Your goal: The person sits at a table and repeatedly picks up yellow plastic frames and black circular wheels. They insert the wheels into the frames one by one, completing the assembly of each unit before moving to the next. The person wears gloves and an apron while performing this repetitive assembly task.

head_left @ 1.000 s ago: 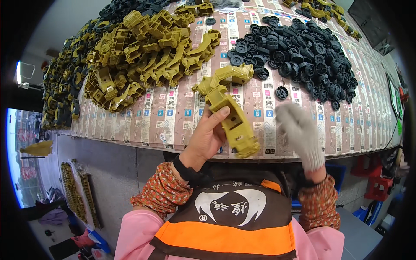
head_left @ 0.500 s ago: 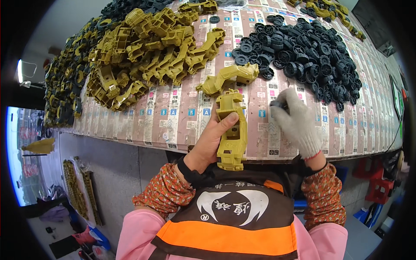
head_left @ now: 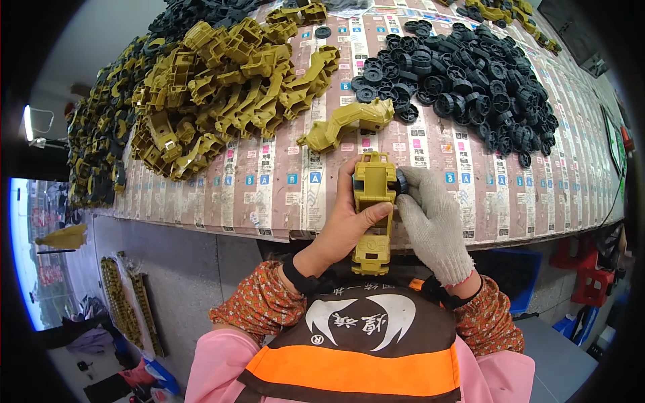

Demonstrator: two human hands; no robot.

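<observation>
One bare L hand (head_left: 344, 232) is clamped on yellow toy-car body (head_left: 374, 188), just 3 o'clock of centre; gloved R hand (head_left: 435, 225) pinches black wheel (head_left: 401, 181) at body's 1 o'clock. Wheel might drop b/c R hand slips or body tips

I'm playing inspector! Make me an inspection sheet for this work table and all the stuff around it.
Surface: table covered with printed sheeting.
Job's things: olive-yellow toy vehicle body, with a dark wheel at its right side; whether it is fitted on can't be told.
Clutter: heap of vehicle bodies on the left, heap of dark wheels on the right, one loose body between them, one lone wheel farther back.
Hands: bare left hand grips the body; gloved right hand holds the wheel.
Cables: nothing seen for certain.
Surroundings: red plastic stools at right, bright light at left.
</observation>
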